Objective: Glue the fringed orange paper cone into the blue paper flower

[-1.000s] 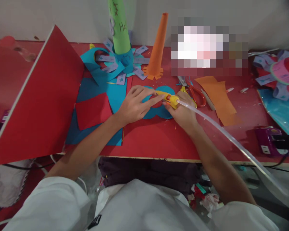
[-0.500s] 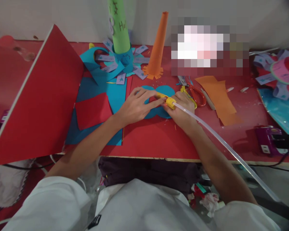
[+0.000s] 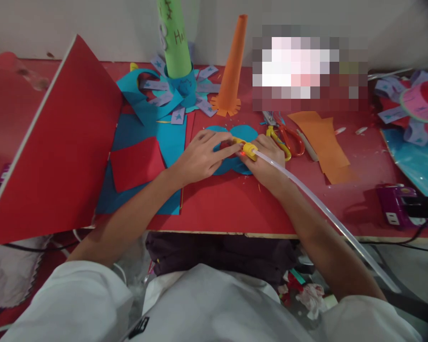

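Note:
My right hand [image 3: 267, 159] is wrapped round a yellow hot glue gun [image 3: 249, 151]; a small red light glows on it. A long clear glue stick [image 3: 306, 192] sticks out of its back end toward me. My left hand [image 3: 205, 156] has its fingers stretched out and apart, the tips meeting the glue gun from the left. Beneath both hands lies a blue paper cutout with rounded lobes [image 3: 244, 133], partly covered by them. The gun's nozzle and what it touches are hidden. Under the cutout is a red sheet or board [image 3: 217, 209].
A red folded board [image 3: 67, 142] stands at left, beside a red paper piece [image 3: 137, 164] on blue sheets [image 3: 171, 161]. Behind are a green paper tube [image 3: 178, 52] and an orange paper cone [image 3: 231, 71]. Scissors [image 3: 294, 142], orange paper [image 3: 324, 147] and a purple power socket [image 3: 395, 204] lie right.
The glue gun and the glue stick's far end have shifted slightly left. Both hands keep nearly the same places, and the whole view has moved a little.

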Demonstrator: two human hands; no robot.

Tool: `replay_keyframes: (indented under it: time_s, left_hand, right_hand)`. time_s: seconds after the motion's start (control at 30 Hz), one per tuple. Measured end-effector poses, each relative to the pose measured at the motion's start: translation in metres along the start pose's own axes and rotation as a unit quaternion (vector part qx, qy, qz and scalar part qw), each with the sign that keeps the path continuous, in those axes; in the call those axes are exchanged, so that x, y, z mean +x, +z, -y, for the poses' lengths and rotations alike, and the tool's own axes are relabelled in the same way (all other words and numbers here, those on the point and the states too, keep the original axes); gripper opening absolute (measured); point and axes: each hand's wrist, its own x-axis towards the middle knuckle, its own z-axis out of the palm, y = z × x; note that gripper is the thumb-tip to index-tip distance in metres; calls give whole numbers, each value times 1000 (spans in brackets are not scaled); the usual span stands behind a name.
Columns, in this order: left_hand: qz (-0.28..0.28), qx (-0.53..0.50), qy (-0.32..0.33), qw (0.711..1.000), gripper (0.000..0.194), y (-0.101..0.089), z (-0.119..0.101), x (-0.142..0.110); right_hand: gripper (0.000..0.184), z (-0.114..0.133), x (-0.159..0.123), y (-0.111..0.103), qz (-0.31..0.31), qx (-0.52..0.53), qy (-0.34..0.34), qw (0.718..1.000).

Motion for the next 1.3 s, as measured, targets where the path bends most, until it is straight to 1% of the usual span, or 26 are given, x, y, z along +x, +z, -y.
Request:
replay_keyframes:
  time_s: [0.13, 0.3, 0.4, 0.57, 0.77, 0.87, 0.97, 1.03, 1.13, 1.2, 1.3]
  left_hand:
    - [22, -19, -15, 999, 51, -2, -1, 0]
    - [21, -8, -17, 1000, 48, -2, -3, 1]
    - [31, -14, -23, 999, 48, -3, -4, 2]
    - [34, -20, -28, 999, 49, -4, -5, 3]
    - [32, 15, -16, 999, 49, -3, -4, 2]
    - [26, 23, -11, 999, 49, 0, -4, 1]
    - [11, 3, -8, 1000, 48, 2, -4, 0]
    - [-12, -23, -32, 999, 47, 2, -1, 0]
    - [-37, -44, -112, 992, 45, 1, 11, -2]
    - [-18, -47, -143, 988, 45, 1, 21, -3]
    - [26, -49, -140, 989, 50, 4, 31, -6]
  right_hand:
    - [49, 0, 0, 0, 4, -2, -2, 1000]
    - [55, 0, 2, -2, -1, 19, -5, 1000]
    - [56, 1, 2, -2, 0, 35, 0, 999]
    - [53, -2, 2, -1, -7, 45, 13, 999]
    - [48, -6, 3, 0, 14, 43, 2, 999]
    - [45, -7, 4, 1, 7, 44, -3, 999]
    - [43, -8, 4, 4, -9, 51, -7, 999]
    - [45, -9, 4, 6, -26, 66, -2, 997]
    - [49, -11, 4, 8, -43, 91, 9, 995]
    - [50, -12, 3, 8, -42, 98, 12, 994]
    - [49, -13, 3, 6, -35, 104, 15, 994]
